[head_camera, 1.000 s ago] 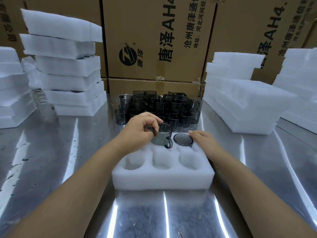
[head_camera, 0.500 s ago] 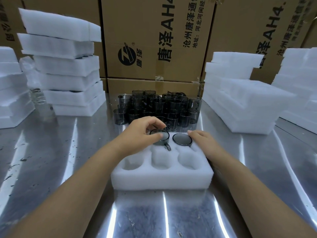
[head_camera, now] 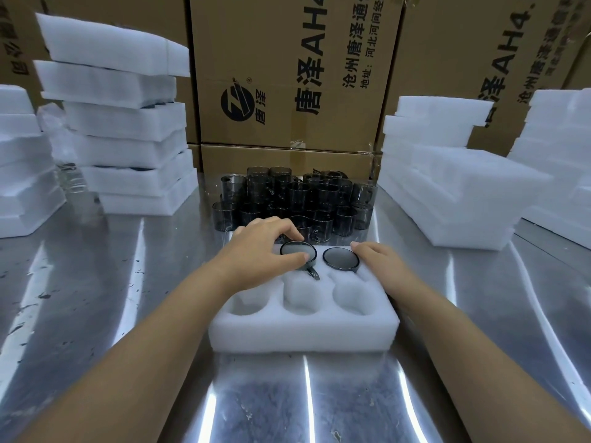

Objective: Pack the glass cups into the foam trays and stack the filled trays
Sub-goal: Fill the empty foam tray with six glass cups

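Steel bench (head_camera: pixel 96 282), seating cup (head_camera: pixel 298 251) in tray (head_camera: pixel 303 334).
Left hand (head_camera: pixel 262 251) pinches its rim, right hand (head_camera: pixel 377 260) flat on tray; next I grab from pile (head_camera: pixel 297 196).

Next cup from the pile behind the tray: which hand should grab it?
Right. The right hand lies open on the foam tray beside the seated cup, holding nothing, with the cup pile just beyond it. The left hand pinches the middle cup at its rim, not yet released.
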